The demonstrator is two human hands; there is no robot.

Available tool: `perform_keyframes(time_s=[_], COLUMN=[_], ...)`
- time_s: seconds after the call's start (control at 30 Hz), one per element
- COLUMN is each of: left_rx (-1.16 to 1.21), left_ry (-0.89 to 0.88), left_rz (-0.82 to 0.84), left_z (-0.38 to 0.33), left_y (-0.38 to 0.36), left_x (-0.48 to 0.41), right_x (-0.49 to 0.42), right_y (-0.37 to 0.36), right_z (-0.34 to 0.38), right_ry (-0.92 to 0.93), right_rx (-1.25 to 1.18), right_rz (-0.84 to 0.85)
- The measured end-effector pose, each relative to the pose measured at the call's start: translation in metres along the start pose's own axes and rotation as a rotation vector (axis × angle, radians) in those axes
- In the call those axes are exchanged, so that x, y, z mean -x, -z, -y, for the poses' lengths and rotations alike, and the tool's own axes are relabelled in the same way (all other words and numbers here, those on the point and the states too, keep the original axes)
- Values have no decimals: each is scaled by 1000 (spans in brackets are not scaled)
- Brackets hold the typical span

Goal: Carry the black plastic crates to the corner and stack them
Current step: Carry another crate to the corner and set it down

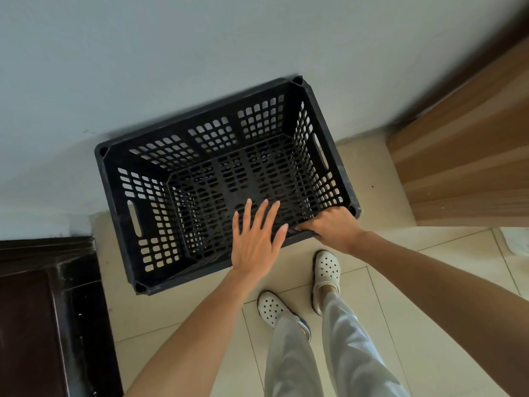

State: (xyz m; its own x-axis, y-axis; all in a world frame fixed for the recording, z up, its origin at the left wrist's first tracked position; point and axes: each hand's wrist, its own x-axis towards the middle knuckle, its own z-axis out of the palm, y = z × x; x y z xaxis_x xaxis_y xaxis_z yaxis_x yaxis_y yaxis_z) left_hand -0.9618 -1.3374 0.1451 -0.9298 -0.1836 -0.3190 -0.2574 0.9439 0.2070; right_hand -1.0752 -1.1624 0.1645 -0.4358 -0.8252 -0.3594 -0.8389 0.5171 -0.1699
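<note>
Dark wooden cabinet (34,310) at lower left, cut off by the frame edge. Centre frame, the black perforated plastic crate (217,156) sits against the pale wall (171,53); what it rests on is hidden. Left hand (254,239) flat, fingers spread, covering the near rim. Right hand (333,226) clamps the rim's right corner, fingertips hidden. Brown wooden door (463,156) at right.

we get soft, even daylight, faint shadows, no glare; wide-angle bending at edges, slight motion blur on far wall (143,53).
</note>
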Motion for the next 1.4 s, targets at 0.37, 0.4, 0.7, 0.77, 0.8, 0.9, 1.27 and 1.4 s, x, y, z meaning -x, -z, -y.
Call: perform_keyframes(time_s=[0.37,0.4,0.7,0.77,0.8,0.9,1.27,1.4], left_rx=[-20,-28,-51,-54,-56,-64,-46,39], left_ry=[-1,1,-21,-13,-5,10,-61,-127], left_rz=[-1,0,12,19,26,39,40,-68], left_z=[4,6,16,23,27,33,9,-24], left_y=[0,1,2,1,1,-1,16,45], left_x=[-1,0,10,12,15,16,-7,-63], right_x=[0,1,0,-2,-2,-2,3,-12], right_y=[-2,-3,-17,-21,-23,-28,-6,12], right_z=[4,5,20,26,29,31,9,-31], right_ry=[-23,-34,-56,-68,-71,-42,99,-147], right_rx=[6,4,-9,-24,-32,-14,-178,-199], right_rz=[-22,-17,18,38,46,13,-113,-239])
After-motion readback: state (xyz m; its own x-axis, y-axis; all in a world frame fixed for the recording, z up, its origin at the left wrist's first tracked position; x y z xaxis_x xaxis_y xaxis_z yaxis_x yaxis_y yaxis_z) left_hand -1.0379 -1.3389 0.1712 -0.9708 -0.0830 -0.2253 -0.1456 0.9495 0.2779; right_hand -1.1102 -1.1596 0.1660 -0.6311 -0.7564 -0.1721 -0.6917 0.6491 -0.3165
